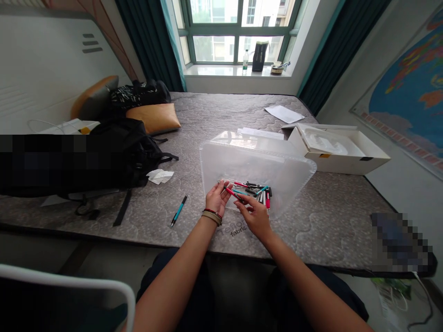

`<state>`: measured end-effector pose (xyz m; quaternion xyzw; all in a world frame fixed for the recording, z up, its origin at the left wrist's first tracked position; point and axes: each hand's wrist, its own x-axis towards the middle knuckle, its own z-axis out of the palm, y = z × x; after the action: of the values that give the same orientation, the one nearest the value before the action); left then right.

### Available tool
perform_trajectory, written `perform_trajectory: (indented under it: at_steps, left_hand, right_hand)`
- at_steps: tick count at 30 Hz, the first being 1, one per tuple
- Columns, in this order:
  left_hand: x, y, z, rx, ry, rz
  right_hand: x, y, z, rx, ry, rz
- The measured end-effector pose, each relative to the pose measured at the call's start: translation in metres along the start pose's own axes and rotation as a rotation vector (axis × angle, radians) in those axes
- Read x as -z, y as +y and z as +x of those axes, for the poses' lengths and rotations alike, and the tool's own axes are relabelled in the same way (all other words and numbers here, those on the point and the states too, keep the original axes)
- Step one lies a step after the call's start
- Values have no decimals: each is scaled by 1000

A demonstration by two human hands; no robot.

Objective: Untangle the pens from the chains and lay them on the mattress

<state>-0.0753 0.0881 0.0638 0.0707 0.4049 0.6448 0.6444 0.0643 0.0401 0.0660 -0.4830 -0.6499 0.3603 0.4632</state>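
Left forearm [188, 265] and right forearm [302, 272] are reaching forward, converging. The left hand [215, 199] is showing its palm, fingers [225, 198] gently curling; the right hand [256, 216] is pinching, back uppermost.

Home, likely a bedroom. Bare quilted mattress [328, 235] across mid-frame; tan cushion [155, 119] and black backpack [138, 150] at left. Teal curtains [148, 41] flank window [238, 30] at top centre, buildings [214, 11] beyond. Wall map [408, 83], upper right.

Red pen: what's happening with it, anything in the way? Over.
Right hand gripping red pen. Left hand at its other end. Loose pens and clear box close by; no blockage visible.
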Motion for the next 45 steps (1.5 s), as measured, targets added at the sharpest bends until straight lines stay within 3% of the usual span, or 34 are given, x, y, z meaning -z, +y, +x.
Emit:
perform_trajectory:
  at_steps: [4,12,19,21,26,30,32,35,39,41,45]
  left_hand:
    - [-2,2,2,16,13,-21]
    - [-5,14,15,155,-80,-117]
    - [0,12,11,147,-65,-27]
    - [1,10,10,140,-60,-3]
    - [5,6,10,26,32,218]
    - [2,10,7,-10,-96,236]
    - [-2,13,2,-94,-186,255]
    - [-9,14,-12,-347,-318,470]
    - [-12,14,-30,-537,-470,744]
    - [-10,15,-30,-534,-454,724]
    - [-2,19,-15,-477,-274,583]
  right_hand:
    - [-2,-5,-2,54,-114,68]
    - [-15,-2,2,199,-220,-121]
    - [-13,-4,3,110,-367,-6]
    - [-13,-1,3,83,-320,-37]
    - [0,27,16,-74,21,-269]
    - [19,47,33,-160,134,-323]
    - [24,52,38,-232,154,-226]
    - [25,54,39,-324,78,-32]
    - [24,54,39,-264,84,-51]
    - [26,54,39,-249,118,-75]
    - [29,53,40,-263,155,-137]
